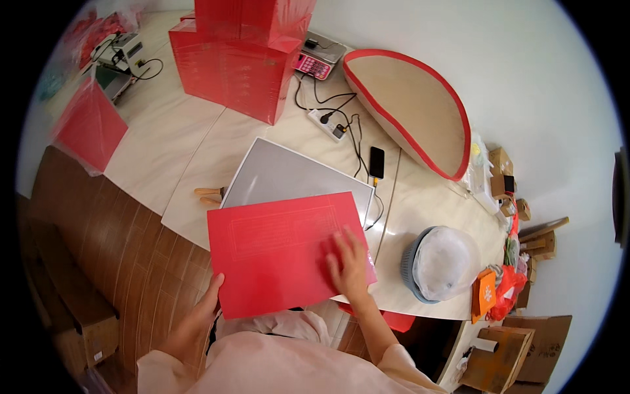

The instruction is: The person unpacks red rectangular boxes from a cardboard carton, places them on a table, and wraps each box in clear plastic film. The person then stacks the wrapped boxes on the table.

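Note:
A flat red box (pixel 272 269) with faint gold print lies before me, overlapping the near part of a grey panel (pixel 289 174) with a pale rim. My left hand (pixel 211 295) grips the box at its left edge near the front corner; the fingers under it are hidden. On the right part of the lid rests my right hand (pixel 349 266), its fingers spread and nothing held in them. Two wooden handles (pixel 210 195) stick out by the panel's left side.
Large red boxes (pixel 230 72) stand stacked at the back, beside a power strip (pixel 327 125) with black cables. A phone (pixel 377 162) lies right of the panel. Farther right are a red-rimmed oval board (pixel 413 105) and a lined grey basket (pixel 410 262). Cardboard boxes (pixel 499 358) sit lower right.

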{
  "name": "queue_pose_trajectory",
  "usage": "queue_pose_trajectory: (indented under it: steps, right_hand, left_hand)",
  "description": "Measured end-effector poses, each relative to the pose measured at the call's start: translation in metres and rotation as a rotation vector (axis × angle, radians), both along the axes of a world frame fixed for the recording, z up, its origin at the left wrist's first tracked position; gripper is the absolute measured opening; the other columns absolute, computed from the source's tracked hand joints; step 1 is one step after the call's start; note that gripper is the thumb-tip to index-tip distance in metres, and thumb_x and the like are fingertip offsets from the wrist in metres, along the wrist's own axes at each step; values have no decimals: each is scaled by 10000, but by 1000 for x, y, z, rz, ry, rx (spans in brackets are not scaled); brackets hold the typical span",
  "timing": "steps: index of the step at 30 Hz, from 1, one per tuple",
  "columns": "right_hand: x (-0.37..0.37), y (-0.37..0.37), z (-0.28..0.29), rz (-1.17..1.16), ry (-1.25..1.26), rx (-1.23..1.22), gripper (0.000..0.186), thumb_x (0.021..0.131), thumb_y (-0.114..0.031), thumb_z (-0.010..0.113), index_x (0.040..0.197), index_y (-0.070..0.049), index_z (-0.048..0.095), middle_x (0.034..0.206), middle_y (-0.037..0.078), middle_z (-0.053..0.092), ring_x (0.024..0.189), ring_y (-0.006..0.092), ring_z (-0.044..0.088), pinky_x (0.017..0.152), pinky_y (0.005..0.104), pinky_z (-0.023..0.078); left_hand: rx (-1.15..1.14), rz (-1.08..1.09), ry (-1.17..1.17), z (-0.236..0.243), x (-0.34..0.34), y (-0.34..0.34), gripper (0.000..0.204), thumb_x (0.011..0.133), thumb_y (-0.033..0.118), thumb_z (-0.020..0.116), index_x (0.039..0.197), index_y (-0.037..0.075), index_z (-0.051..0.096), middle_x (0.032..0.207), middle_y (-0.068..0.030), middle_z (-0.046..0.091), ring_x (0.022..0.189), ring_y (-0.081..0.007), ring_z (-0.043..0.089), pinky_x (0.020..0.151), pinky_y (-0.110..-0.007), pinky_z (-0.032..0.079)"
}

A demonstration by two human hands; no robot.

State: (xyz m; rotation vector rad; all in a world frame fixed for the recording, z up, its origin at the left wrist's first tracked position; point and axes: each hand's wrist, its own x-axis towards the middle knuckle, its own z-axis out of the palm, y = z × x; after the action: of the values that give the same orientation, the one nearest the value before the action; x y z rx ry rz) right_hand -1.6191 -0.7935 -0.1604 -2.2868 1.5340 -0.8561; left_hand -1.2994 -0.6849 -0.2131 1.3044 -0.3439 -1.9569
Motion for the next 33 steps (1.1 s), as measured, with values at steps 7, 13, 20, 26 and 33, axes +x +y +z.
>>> queue_pose_trajectory:
  steps: [7,13,20,26,33]
  right_hand:
    - [35,51,34,493,386,-190,707,700,-389,742,1335,-218,483,1437,159,384,1298,315,385,1075,505,274]
    - [45,-11,71,460,291,-394,761,641,-211,728,1357,-211,469,1214,177,473,1096,327,476,940,493,353]
    - [74,-63,143,211,-42,-176,936,536,-200,865,1369,-112,446,1191,148,461,1109,315,450,963,414,361]
    - [118,-92,181,315,-803,466,929,680,-215,811,1423,-14,291,1295,130,470,1181,228,496,968,356,437]
    - [224,-182,138,308,-1056,861,579,924,-321,584,1370,-15,377,1312,118,500,1169,221,509,992,367,417]
  left_hand:
    - [99,-258,33,87,-4,-44,902,836,771,305,1489,159,194,1495,-90,300,1347,-267,339,1042,-473,337]
    - [-66,-206,93,110,-1,-61,898,847,768,257,1483,135,219,1470,-109,340,1307,-256,399,1029,-421,359]
    - [-598,252,-400,91,61,-103,672,971,572,265,1436,87,289,1245,-135,534,1162,-210,521,1007,-376,376]
    - [-785,206,-300,67,106,-134,804,924,618,385,1470,66,174,1412,-153,382,1297,-255,390,1046,-398,344]
    - [-762,198,-223,114,212,-161,996,817,710,495,1483,64,133,1417,-132,352,1317,-240,342,1063,-392,298]
